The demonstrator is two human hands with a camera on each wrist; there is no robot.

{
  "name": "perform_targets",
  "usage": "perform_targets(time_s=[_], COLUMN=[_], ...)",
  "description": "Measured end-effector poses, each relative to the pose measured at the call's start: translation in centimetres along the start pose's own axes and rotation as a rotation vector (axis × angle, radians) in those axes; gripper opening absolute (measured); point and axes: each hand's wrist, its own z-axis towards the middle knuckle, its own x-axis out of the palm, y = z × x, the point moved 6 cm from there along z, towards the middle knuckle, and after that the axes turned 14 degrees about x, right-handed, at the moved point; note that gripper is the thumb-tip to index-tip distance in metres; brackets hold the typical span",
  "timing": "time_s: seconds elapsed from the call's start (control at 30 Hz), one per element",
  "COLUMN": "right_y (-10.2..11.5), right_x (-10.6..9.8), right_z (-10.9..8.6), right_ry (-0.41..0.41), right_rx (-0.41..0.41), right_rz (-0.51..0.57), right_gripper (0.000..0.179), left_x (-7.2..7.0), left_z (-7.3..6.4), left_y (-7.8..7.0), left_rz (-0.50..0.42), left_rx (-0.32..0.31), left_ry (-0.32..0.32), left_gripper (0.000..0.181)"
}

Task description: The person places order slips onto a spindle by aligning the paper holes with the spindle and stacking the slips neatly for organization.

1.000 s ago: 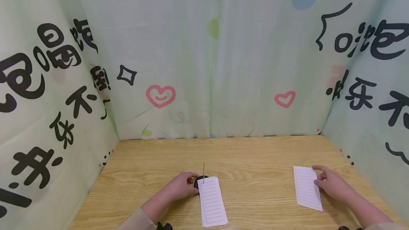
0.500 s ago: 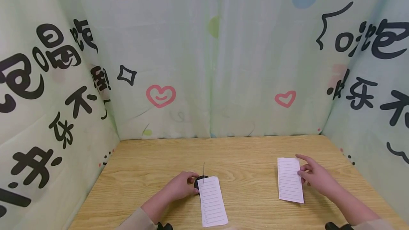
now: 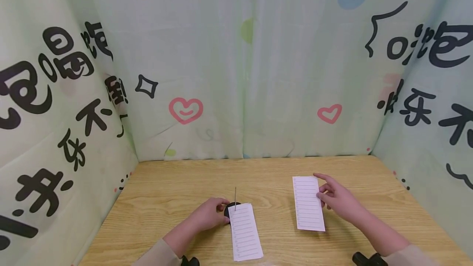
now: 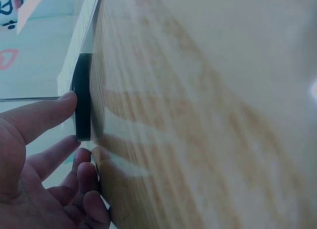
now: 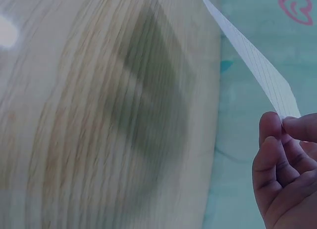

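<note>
My left hand (image 3: 211,214) holds the edge of the black round base (image 3: 227,213) of a receipt spike. In the left wrist view the thumb presses on top of this black base (image 4: 82,98) and the index finger lies at its side. A thin metal needle (image 3: 235,196) rises upright from it. Several lined paper slips (image 3: 246,233) lie stacked over the base, their top end at the needle. My right hand (image 3: 338,198) pinches one lined paper slip (image 3: 308,204) by its right edge, thumb and fingertips together. In the right wrist view the lifted slip (image 5: 257,61) casts a shadow.
The wooden table (image 3: 177,180) runs back to a pale printed curtain (image 3: 244,73). Curtains with black lettering close in the left and right sides. Dark wrist cameras (image 3: 369,259) sit near both sleeves.
My right hand has carried its paper slip leftward and slightly away from me, above the table. The left hand, the spike and the stacked slips have stayed in place.
</note>
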Motion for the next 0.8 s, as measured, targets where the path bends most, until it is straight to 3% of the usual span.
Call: perform_targets(time_s=[0.4, 0.8], right_y=[4.2, 7.5], right_x=[3.0, 5.7], right_z=[-0.2, -0.1], right_ry=[0.087, 0.139], right_rx=[-0.099, -0.166], right_rz=[0.141, 0.17], right_gripper=[0.058, 0.054], left_x=[0.0, -0.1], left_z=[-0.1, -0.1], left_y=[-0.1, -0.2], left_rz=[0.01, 0.007], left_rx=[-0.009, 0.001], left_ry=[0.005, 0.005], left_gripper=[0.047, 0.047])
